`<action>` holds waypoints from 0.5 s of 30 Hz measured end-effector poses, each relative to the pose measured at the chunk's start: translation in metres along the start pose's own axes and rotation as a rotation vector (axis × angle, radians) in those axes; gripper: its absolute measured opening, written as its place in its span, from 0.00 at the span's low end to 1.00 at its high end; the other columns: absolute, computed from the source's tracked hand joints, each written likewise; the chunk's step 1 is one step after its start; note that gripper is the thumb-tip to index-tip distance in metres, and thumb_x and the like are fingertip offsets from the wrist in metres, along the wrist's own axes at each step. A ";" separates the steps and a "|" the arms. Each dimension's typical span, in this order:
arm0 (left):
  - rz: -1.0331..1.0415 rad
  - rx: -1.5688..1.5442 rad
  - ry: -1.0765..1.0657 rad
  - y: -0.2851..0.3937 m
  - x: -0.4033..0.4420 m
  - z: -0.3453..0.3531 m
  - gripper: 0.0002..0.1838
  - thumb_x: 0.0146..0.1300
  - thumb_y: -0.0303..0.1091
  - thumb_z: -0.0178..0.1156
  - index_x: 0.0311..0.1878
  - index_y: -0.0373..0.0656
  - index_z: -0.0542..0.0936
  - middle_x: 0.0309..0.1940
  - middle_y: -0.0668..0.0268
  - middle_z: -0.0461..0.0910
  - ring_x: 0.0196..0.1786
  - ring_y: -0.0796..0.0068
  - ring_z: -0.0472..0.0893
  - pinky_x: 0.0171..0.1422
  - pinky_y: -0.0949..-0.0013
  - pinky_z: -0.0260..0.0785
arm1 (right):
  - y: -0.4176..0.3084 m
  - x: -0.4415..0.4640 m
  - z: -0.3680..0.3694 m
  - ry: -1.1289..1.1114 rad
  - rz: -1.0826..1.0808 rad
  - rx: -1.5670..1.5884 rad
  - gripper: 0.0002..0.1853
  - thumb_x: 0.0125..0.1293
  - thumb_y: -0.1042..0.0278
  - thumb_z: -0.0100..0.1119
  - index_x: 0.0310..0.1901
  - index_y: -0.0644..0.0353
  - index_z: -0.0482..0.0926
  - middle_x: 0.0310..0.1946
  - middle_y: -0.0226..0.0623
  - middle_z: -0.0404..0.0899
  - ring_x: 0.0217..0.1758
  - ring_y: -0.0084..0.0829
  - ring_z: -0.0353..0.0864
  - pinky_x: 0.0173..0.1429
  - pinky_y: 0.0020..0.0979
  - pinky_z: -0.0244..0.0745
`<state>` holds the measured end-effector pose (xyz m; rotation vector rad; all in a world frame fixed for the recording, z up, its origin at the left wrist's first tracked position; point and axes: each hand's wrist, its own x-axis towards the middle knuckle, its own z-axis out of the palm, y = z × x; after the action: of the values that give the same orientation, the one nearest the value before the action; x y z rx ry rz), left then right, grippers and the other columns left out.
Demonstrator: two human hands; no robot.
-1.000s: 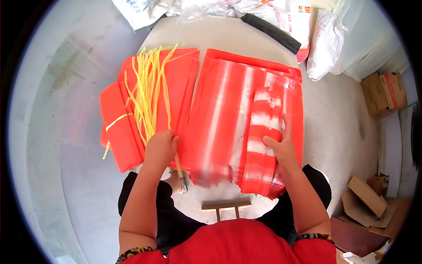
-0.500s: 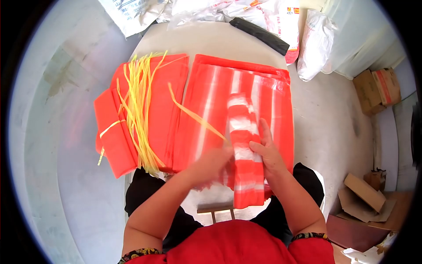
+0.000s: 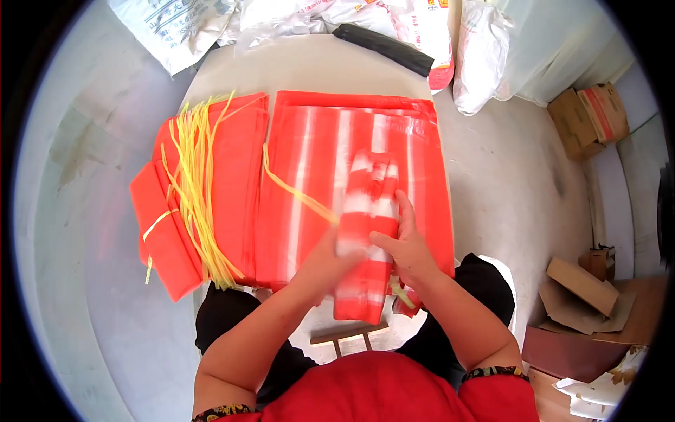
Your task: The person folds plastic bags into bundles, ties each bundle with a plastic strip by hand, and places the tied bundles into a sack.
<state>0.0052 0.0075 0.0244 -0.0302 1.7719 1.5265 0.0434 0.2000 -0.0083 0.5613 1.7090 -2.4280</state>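
A long folded bundle of red-and-white striped plastic bags (image 3: 367,204) lies over a flat stack of the same striped bags (image 3: 309,141). My right hand (image 3: 408,250) grips its right side, thumb on top and fingers along the edge. Against the left side of the bundle is my left hand (image 3: 327,264), its fingers smeared by motion. A yellow strip (image 3: 299,193) runs across the stack to the bundle near my left hand. Below my right hand a pale yellow piece (image 3: 401,292) shows beside the bundle.
Many yellow strips (image 3: 193,183) lie on a red stack (image 3: 235,162) at left, by a tied red bundle (image 3: 169,232). A black roll (image 3: 383,49) and white sacks (image 3: 481,56) are at the back. Cardboard boxes (image 3: 587,119) stand right. A stool (image 3: 348,334) shows below.
The bundle has turned slightly and shows more of its width. My left hand has moved onto its left side. A pale yellow piece now shows under my right hand. The whole view has shifted.
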 end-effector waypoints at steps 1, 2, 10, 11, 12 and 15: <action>0.021 -0.062 0.006 -0.004 0.003 0.001 0.33 0.75 0.41 0.65 0.76 0.41 0.65 0.45 0.61 0.84 0.32 0.77 0.82 0.29 0.68 0.74 | 0.000 0.001 -0.002 -0.011 0.016 -0.037 0.58 0.70 0.80 0.67 0.89 0.49 0.34 0.82 0.46 0.57 0.81 0.38 0.65 0.76 0.41 0.73; 0.043 -0.124 0.010 -0.008 0.006 0.002 0.33 0.74 0.38 0.66 0.76 0.40 0.65 0.48 0.60 0.83 0.37 0.75 0.84 0.35 0.68 0.78 | 0.000 0.003 -0.005 -0.020 0.031 -0.073 0.58 0.70 0.79 0.67 0.89 0.49 0.34 0.82 0.47 0.56 0.81 0.38 0.64 0.76 0.42 0.73; 0.073 -0.216 0.010 -0.010 0.013 -0.018 0.35 0.70 0.30 0.68 0.75 0.35 0.63 0.64 0.55 0.77 0.62 0.68 0.83 0.64 0.64 0.79 | -0.022 -0.014 -0.023 -0.294 0.139 -0.403 0.56 0.72 0.73 0.67 0.89 0.45 0.35 0.84 0.51 0.53 0.66 0.35 0.79 0.69 0.40 0.77; 0.087 -0.197 0.012 -0.010 0.014 -0.018 0.35 0.70 0.30 0.68 0.75 0.35 0.63 0.65 0.54 0.77 0.62 0.68 0.82 0.65 0.63 0.79 | -0.025 -0.016 -0.029 -0.314 0.141 -0.431 0.55 0.72 0.73 0.67 0.89 0.46 0.37 0.83 0.51 0.56 0.63 0.33 0.81 0.67 0.39 0.78; 0.075 -0.172 0.014 -0.009 0.014 -0.017 0.35 0.70 0.30 0.68 0.76 0.35 0.63 0.65 0.54 0.76 0.63 0.67 0.82 0.65 0.63 0.79 | -0.027 -0.017 -0.034 -0.334 0.143 -0.459 0.54 0.72 0.73 0.67 0.89 0.46 0.39 0.82 0.51 0.59 0.59 0.31 0.83 0.65 0.37 0.79; 0.077 -0.075 0.009 -0.007 0.017 -0.014 0.37 0.70 0.29 0.68 0.77 0.35 0.62 0.66 0.53 0.76 0.65 0.67 0.80 0.67 0.62 0.77 | -0.036 -0.018 -0.039 -0.217 0.048 -0.565 0.41 0.71 0.75 0.66 0.83 0.54 0.61 0.75 0.48 0.71 0.52 0.29 0.84 0.56 0.36 0.81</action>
<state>-0.0106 0.0010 0.0087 -0.0070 1.7398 1.6501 0.0581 0.2471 0.0183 0.2467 2.1133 -1.7629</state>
